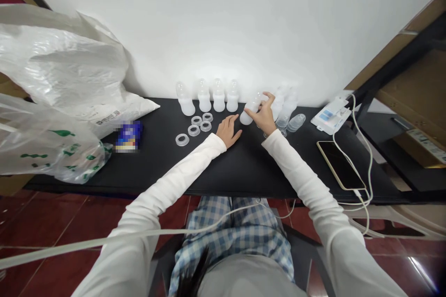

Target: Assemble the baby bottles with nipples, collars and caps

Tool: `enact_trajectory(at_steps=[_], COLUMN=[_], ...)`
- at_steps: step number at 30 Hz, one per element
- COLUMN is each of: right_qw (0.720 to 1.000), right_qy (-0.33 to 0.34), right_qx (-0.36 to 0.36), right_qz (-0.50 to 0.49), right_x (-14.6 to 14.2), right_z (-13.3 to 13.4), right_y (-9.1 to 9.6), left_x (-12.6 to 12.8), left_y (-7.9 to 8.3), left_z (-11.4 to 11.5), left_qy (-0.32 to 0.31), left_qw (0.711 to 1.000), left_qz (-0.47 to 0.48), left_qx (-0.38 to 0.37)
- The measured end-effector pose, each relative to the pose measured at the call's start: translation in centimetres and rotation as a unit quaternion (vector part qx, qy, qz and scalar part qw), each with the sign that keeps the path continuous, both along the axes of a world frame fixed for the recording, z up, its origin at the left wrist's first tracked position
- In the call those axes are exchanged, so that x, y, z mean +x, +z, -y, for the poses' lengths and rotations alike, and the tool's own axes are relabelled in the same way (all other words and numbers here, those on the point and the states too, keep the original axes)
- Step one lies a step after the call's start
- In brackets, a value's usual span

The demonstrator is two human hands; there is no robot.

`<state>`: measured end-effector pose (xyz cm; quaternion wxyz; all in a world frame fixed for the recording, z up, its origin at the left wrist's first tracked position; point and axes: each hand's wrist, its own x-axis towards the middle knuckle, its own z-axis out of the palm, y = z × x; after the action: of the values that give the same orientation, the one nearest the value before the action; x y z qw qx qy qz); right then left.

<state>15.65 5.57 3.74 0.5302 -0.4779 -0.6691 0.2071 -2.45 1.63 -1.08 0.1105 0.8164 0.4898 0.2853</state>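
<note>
My right hand (265,115) is closed around a translucent white baby bottle (249,111), tilted on the black table (216,167). My left hand (228,131) lies flat on the table just left of it, fingers stretched toward the bottle's base, holding nothing. Several similar bottles (209,96) stand upright in a row against the white wall. More bottles (285,102) stand behind my right hand. Several clear plastic rings (195,126) lie on the table left of my left hand.
Big plastic bags (59,102) crowd the table's left end, with a blue packet (128,136) beside them. A clear cap (296,123) lies to the right. A phone (339,164) on a cable and a white box (331,115) sit at the right.
</note>
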Motion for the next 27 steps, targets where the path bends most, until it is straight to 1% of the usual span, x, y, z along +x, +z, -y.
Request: enact_trajectory(at_steps=[2,5,8,13,16,19,21,22,25,27], right_qw=[0.998,0.987,0.982,0.982,0.982,0.969,0.952,0.943,0.902,0.871], right_qy=[-0.045,-0.114,-0.136,-0.135,-0.132,-0.168,-0.183,-0.176,-0.157,-0.150], right_qx=[-0.007,-0.033,-0.040,-0.039,-0.020,0.019,0.053,0.060,0.053,0.043], right_qz=[0.049,0.106,0.128,0.127,0.135,0.183,0.237,0.274,0.400,0.466], right_x=[-0.4,-1.5,-2.4,-3.0,-2.7,-2.0,-1.3,-0.9,0.5,1.2], right_z=[-1.7,-3.7,-5.2,-7.5,-7.8,-6.0,-3.7,-2.4,1.3,3.1], right_y=[-0.1,-0.1,-0.2,-1.0,-1.4,-1.4,-1.1,-0.9,-0.5,-0.6], left_x=[0.1,0.2,0.4,0.6,0.6,0.6,0.4,0.3,0.1,0.0], left_y=[0.4,0.8,1.2,1.8,1.8,1.4,0.9,0.6,-0.1,-0.4], left_z=[0.4,1.2,2.0,2.7,2.8,2.5,2.0,1.7,0.6,0.0], left_qy=[0.053,0.142,0.203,0.247,0.249,0.232,0.207,0.189,0.121,0.072], left_qw=[0.997,0.986,0.973,0.959,0.959,0.966,0.974,0.978,0.991,0.995], left_qz=[-0.048,-0.088,-0.114,-0.135,-0.132,-0.113,-0.093,-0.082,-0.056,-0.047], left_qx=[-0.005,-0.003,-0.017,-0.042,-0.040,-0.021,-0.003,0.005,0.029,0.040])
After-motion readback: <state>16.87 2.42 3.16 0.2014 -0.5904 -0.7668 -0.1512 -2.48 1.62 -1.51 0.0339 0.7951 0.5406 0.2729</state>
